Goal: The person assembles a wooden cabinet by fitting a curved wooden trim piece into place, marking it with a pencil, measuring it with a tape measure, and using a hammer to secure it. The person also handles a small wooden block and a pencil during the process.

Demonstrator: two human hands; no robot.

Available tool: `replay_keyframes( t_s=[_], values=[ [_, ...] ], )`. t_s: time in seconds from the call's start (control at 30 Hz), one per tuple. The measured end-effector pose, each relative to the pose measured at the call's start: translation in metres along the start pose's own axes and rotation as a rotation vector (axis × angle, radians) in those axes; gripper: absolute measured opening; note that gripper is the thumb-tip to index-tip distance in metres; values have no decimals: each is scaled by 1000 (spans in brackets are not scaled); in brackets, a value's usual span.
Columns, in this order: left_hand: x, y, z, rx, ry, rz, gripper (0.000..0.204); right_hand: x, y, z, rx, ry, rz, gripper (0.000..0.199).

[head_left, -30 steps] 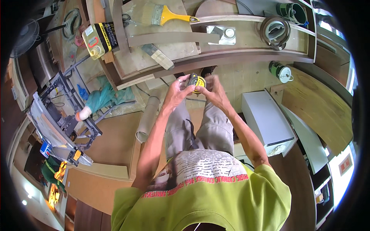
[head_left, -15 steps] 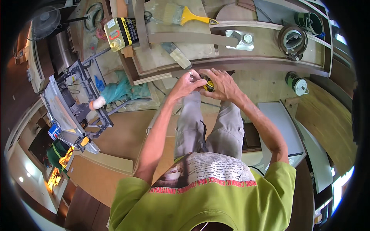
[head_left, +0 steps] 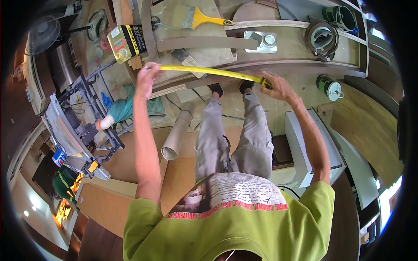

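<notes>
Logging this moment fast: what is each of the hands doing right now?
Left hand: closed on the free end of the yellow tape measure.
Right hand: closed around the tape measure's case end.

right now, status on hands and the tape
Left hand pinches the tape end. Right hand holds the case end. Tape stretched level along the curved wood edge. Nothing across it.

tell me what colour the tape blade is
Yellow: the tape stretched between left hand and right hand, head view.
</notes>
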State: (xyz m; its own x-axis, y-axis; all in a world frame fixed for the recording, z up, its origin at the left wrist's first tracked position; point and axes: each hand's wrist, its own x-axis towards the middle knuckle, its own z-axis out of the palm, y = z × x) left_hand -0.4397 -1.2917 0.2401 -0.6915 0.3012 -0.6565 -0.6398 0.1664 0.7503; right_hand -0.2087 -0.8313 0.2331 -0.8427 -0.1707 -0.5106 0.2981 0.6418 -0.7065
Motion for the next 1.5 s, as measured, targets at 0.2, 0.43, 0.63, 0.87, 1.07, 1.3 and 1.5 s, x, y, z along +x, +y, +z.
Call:
replay_keyframes(
  t_s=[0.2, 0.43, 0.63, 0.87, 1.07, 1.3, 1.5],
  values=[
    [21, -18, 46, -481, 212, 14, 40, -16, 30, -50, -27, -2, 160, 40],
    [49, -75, 157, -646, 426, -147, 64, -1, 44, -88, -3, 115, 145, 34],
    [93, -78, 198, -508, 779, -139, 64, 15, 35, -92, 6, 72, 159, 32],
    [116, -74, 219, -448, 1064, -58, 60, 33, 42, -81, 30, 72, 110, 38],
    [118, -74, 219, -429, 1033, -42, 39, 46, 30, -82, -45, 67, 106, 38],
    [121, -74, 220, -560, 1043, -84, 19, 60, 30, -83, -119, 51, 136, 39],
    [119, -70, 214, -652, 937, -107, 19, 74, 25, -85, -140, 35, 123, 41]
  ],
)
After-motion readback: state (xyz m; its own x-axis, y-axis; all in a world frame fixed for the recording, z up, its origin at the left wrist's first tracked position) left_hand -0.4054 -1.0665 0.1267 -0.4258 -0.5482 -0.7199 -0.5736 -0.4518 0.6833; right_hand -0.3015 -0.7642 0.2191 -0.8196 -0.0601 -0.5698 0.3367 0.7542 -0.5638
